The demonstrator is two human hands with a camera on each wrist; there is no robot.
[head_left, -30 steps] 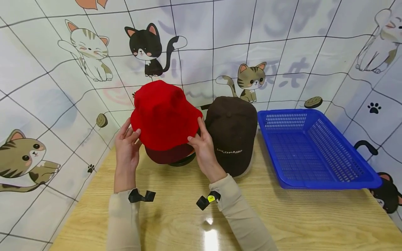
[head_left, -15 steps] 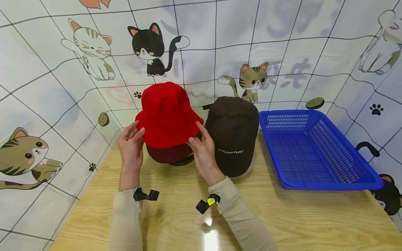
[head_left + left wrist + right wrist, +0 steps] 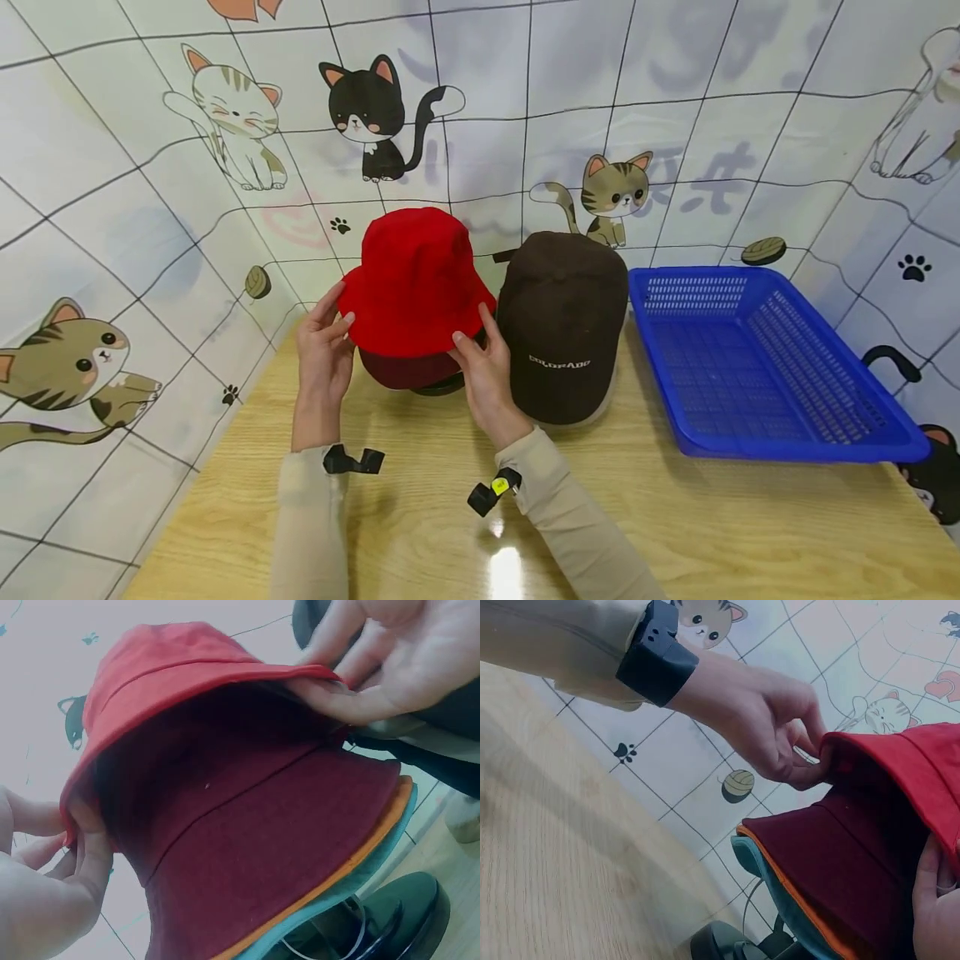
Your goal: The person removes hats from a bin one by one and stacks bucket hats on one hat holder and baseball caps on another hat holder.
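A red bucket hat (image 3: 416, 287) sits over the top of a maroon bucket hat (image 3: 408, 372). My left hand (image 3: 324, 367) pinches its brim on the left, and my right hand (image 3: 491, 383) pinches the brim on the right. Seen from below in the left wrist view, the red brim stands apart from the maroon hat (image 3: 277, 847). Under the maroon one show the edges of an orange hat (image 3: 375, 832) and a teal hat (image 3: 322, 919). A dark round base (image 3: 420, 907) stands beneath this stack.
A dark brown cap (image 3: 562, 317) lettered COLORADO stands right of the stack, close to my right hand. Farther right is a blue plastic basket (image 3: 750, 446) on the wooden table (image 3: 420, 517). The cat-printed wall covering (image 3: 495, 125) rises right behind the hats.
The red hat has come down a little over the stack and shifted slightly right, its crown now more upright. Both hands keep their hold on the brim. The head view has turned slightly left.
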